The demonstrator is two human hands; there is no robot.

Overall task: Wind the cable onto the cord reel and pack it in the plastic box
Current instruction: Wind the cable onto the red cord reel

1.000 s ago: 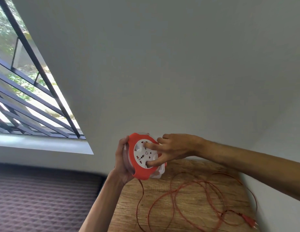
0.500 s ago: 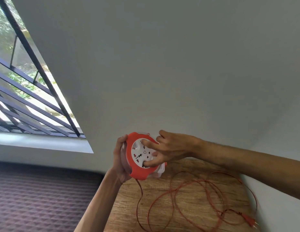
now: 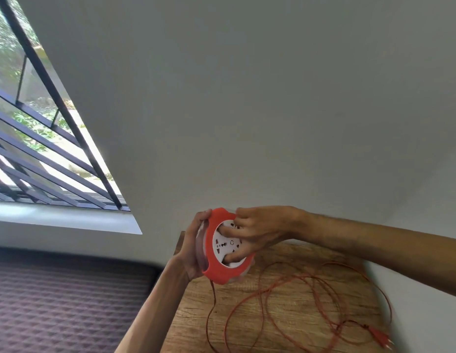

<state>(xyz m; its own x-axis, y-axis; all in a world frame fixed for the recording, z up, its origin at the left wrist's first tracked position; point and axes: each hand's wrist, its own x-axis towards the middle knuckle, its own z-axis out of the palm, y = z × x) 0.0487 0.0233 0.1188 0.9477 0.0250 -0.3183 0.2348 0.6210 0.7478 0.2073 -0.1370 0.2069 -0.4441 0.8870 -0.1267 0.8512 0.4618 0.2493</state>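
Observation:
I hold a round cord reel [image 3: 216, 270], red-rimmed with a white socket face, upright above the far left corner of a wooden table [image 3: 293, 296]. My left hand [image 3: 195, 247] grips its back and left rim. My right hand [image 3: 260, 230] lies on the white face with fingers and thumb pressed into its recesses. A thin red cable [image 3: 293, 299] hangs from the reel's underside and lies in loose loops across the table. Its red plug [image 3: 378, 337] rests near the table's right front. No plastic box is in view.
A grey wall rises right behind and to the right of the table. A barred window [image 3: 40, 149] with a white sill is at the left. A dark patterned mattress [image 3: 63, 301] lies below it, left of the table.
My right hand has turned on the reel's white face, its fingers shifting from the middle up to the top. The reel's face has rotated with it. The cable loops have shifted slightly.

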